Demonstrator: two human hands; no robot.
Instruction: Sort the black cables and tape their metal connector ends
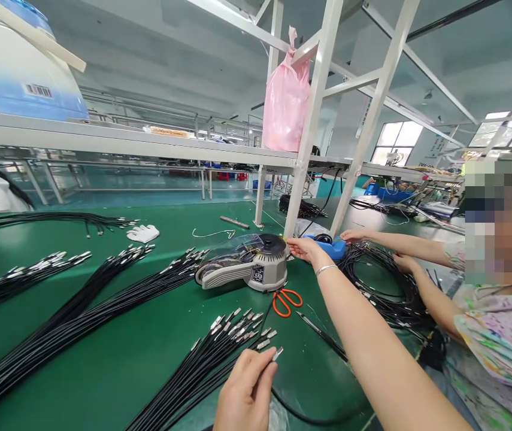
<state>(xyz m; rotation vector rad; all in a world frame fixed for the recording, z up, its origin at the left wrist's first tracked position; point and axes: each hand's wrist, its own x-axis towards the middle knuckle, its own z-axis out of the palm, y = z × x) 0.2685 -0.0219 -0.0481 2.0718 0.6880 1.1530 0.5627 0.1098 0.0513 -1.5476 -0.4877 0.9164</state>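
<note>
In the lower middle of the head view, my left hand [247,392] pinches a black cable by its silver connector end [278,354]. A bundle of black cables [211,353] with silver ends lies just beside it. My right hand [305,250] reaches forward to the right side of the grey round tape dispenser [268,269]. Its fingers are pressed together at the dispenser's edge, and what they hold is too small to name. Orange-handled scissors [288,302] lie in front of the dispenser, and a dark pointed tool [323,335] lies under my right forearm.
More cable bundles [116,299] stretch across the green table [125,359] at left, near a white glove [143,233]. A white metal frame [312,120] rises behind the dispenser. At right, another person's hands are at a blue holder [334,248] and coiled black cables [381,293].
</note>
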